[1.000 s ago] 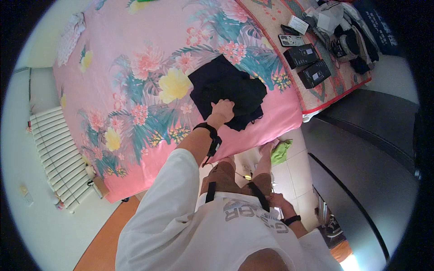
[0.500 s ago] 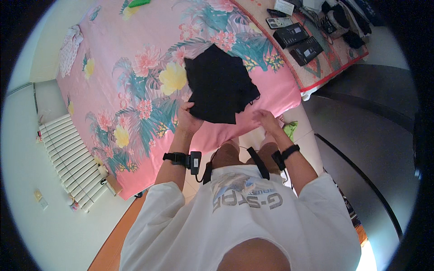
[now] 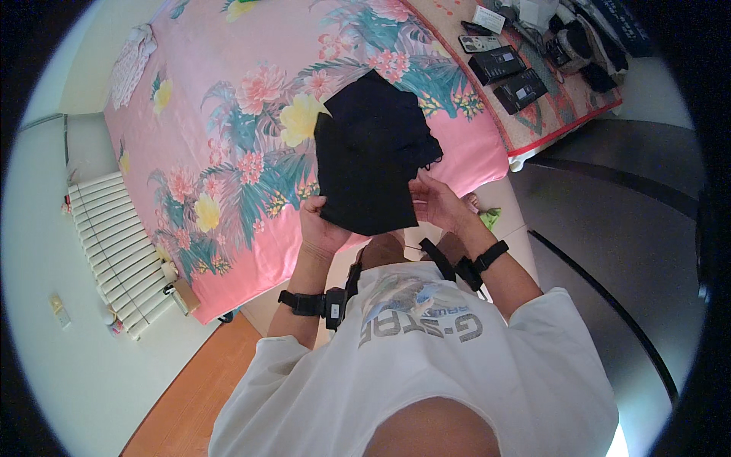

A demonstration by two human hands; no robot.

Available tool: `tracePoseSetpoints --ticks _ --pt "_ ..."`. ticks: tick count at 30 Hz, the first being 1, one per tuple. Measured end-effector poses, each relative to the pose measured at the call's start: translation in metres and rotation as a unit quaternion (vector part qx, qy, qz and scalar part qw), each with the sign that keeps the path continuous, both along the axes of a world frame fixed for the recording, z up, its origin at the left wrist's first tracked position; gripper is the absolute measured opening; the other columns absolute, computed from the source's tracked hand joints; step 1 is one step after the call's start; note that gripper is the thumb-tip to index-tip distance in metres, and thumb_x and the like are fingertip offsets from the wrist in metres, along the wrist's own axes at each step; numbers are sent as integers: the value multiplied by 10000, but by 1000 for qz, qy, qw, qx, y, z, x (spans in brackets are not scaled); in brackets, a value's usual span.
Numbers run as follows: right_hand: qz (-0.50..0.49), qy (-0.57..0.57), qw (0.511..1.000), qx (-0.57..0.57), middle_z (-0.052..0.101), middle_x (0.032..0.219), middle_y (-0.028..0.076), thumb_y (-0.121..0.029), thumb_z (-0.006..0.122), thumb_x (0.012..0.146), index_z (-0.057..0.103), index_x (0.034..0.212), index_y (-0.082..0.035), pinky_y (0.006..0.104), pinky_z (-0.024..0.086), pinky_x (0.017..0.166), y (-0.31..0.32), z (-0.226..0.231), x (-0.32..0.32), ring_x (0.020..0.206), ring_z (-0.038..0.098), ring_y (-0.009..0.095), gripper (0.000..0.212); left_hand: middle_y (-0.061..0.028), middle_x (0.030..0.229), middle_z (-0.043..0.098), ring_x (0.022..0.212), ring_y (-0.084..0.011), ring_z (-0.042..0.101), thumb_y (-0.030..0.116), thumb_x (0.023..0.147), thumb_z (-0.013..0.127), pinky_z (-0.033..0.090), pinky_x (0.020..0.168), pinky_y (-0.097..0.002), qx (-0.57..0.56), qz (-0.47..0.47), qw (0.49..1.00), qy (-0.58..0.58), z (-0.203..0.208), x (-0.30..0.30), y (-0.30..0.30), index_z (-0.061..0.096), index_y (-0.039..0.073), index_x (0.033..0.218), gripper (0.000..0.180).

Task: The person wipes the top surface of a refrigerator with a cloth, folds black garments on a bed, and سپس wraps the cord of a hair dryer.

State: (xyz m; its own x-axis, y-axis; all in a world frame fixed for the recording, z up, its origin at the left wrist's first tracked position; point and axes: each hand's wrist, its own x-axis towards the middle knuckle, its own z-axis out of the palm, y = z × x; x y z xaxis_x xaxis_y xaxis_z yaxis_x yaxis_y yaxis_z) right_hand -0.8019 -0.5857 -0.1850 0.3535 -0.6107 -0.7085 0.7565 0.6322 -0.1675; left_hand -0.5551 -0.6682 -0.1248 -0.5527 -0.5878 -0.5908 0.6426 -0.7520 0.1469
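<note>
A black cloth garment [image 3: 365, 164] lies partly on the floral bedspread, and its near part is lifted over the bed's front edge. Short dark strings show at its right side; its exact kind is hard to make out. My left hand [image 3: 323, 231] is closed on the garment's near left corner, thumb on top and fingers underneath. At the near right edge, my right hand [image 3: 439, 204] pinches the cloth, some of its fingertips hidden behind it. Each wrist wears a black strap, and a small box sits on the left one.
The pink floral bedspread [image 3: 251, 145] spreads ahead. On a patterned mat [image 3: 487, 114] at the far right lie black boxes [image 3: 520, 91], a phone [image 3: 478, 44] and dark clothes. A white radiator [image 3: 126, 251] stands left; a dark glossy curved surface [image 3: 609, 221] is on the right.
My right hand has moved in from beside the garment to take its right edge. The garment's near part has come toward me, its upper layer shifting off the far part.
</note>
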Motion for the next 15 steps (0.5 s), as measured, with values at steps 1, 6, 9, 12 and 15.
tracePoseSetpoints --ticks 1,6,9,12,15 --pt "8 18 1000 14 610 1134 76 -516 551 930 629 1128 -63 400 483 897 0 6 2 991 593 222 501 -162 1302 587 1194 -349 561 197 735 535 379 1083 -519 -1 2 1000 3 5 -4 4 540 29 1301 591" --pt "-63 0 998 -30 601 1196 105 -310 653 908 569 1213 -43 441 501 957 -2 30 14 1088 609 256 415 -155 1273 605 1182 -340 565 187 747 543 397 1061 -517 20 -10 999 33 -3 5 22 541 12 1286 566" --pt "-46 153 982 -99 601 1217 132 -138 672 874 540 1241 -32 414 540 910 -2 27 -2 1067 629 248 404 -130 1187 639 1126 -318 587 195 816 522 427 1003 -503 38 -6 997 -59 -37 27 26 559 18 1250 470" --pt "65 391 889 -229 646 1101 111 -68 637 863 598 1149 -15 315 553 846 -23 59 -13 965 662 215 294 -104 1148 633 1073 -271 594 227 872 514 443 939 -453 -26 -223 921 -320 -55 46 30 573 40 1210 390" --pt "112 556 711 -415 610 1160 151 -88 668 795 643 1005 20 350 537 815 -38 114 28 981 643 272 238 -87 1186 589 1083 -247 559 304 903 513 443 894 -425 -59 -277 868 -408 -57 40 29 545 55 1229 411"
